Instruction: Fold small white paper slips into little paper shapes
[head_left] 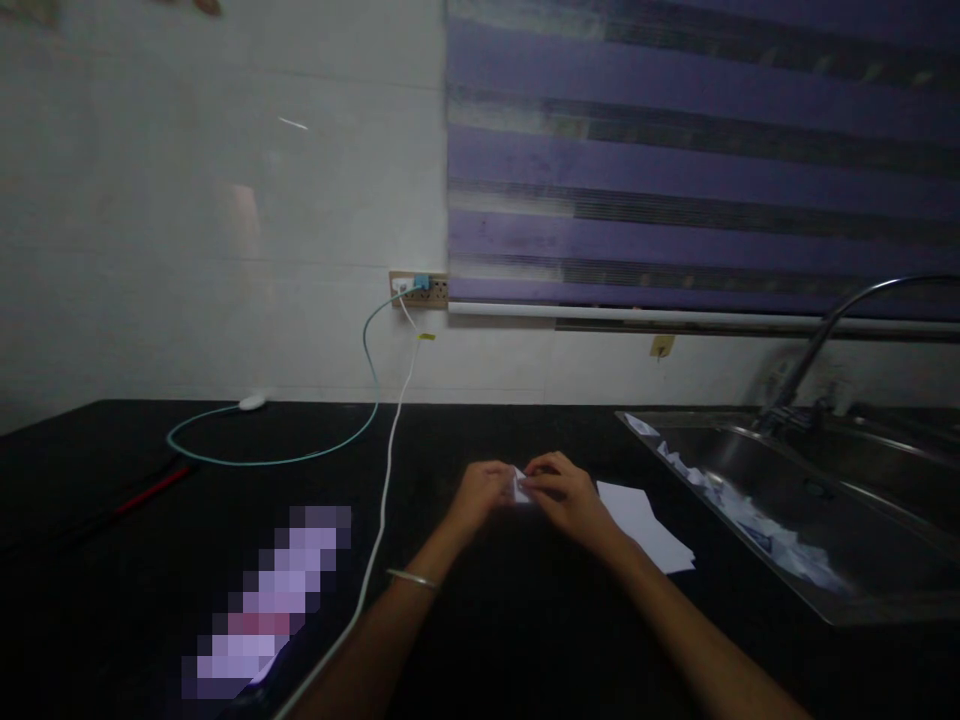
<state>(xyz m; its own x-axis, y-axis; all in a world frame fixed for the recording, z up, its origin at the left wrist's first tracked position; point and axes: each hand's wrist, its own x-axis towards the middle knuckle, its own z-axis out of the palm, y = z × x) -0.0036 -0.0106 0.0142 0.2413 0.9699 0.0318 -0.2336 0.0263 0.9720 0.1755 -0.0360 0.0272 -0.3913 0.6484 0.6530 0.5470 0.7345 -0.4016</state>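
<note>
Between my two hands is a small folded piece of white paper [520,489], low over the black countertop [480,620]. My left hand [484,495], with a bangle [411,578] on its wrist, pinches the paper's left side. The fingers of my right hand [566,492] are closed on its right side. Partly behind my right forearm lies a stack of white paper sheets [645,525]. Several folded white paper pieces [772,535] lie in a row along the left edge of the sink.
At the right is a steel sink [795,480] with a curved faucet [814,345]. A white cable [388,480] and a teal cable [270,462] run from the wall socket [418,289] over the counter. A blurred-out lit screen [270,600] lies at the left.
</note>
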